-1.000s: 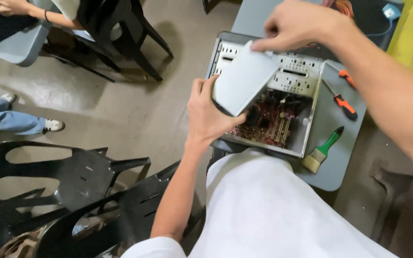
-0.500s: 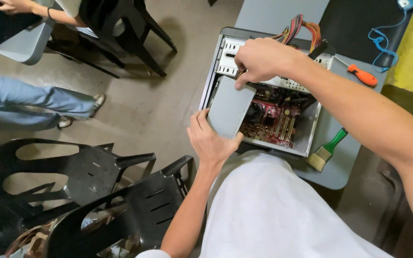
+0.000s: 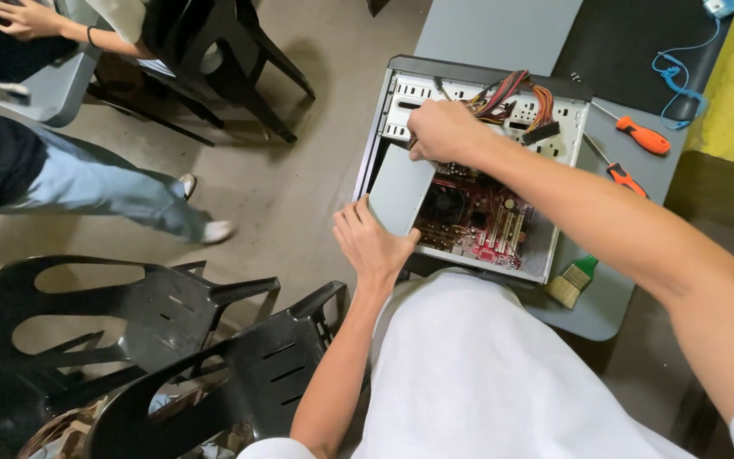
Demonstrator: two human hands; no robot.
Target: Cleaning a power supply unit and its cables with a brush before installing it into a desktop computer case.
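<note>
An open desktop computer case (image 3: 401, 72) lies on its side on a grey table, with a red motherboard (image 3: 482, 217) and a bundle of coloured cables (image 3: 511, 89) inside. A flat grey rectangular drive (image 3: 399, 189) sits at the case's left inner edge. My left hand (image 3: 371, 246) grips its near end from below. My right hand (image 3: 443, 132) holds its far end, knuckles up, just below the case's drive bay.
Two orange-handled screwdrivers (image 3: 639, 136) and a green-handled brush (image 3: 573, 282) lie on the table (image 3: 494, 30) right of the case. A black mat with a blue cord (image 3: 677, 72) is at the far right. Black plastic chairs (image 3: 172, 340) stand at my left; another person's legs (image 3: 104, 187) cross the floor.
Both hands have lowered the grey drive from above the case down into its left side. The camera view has shifted, and the other person's legs have moved right across the floor.
</note>
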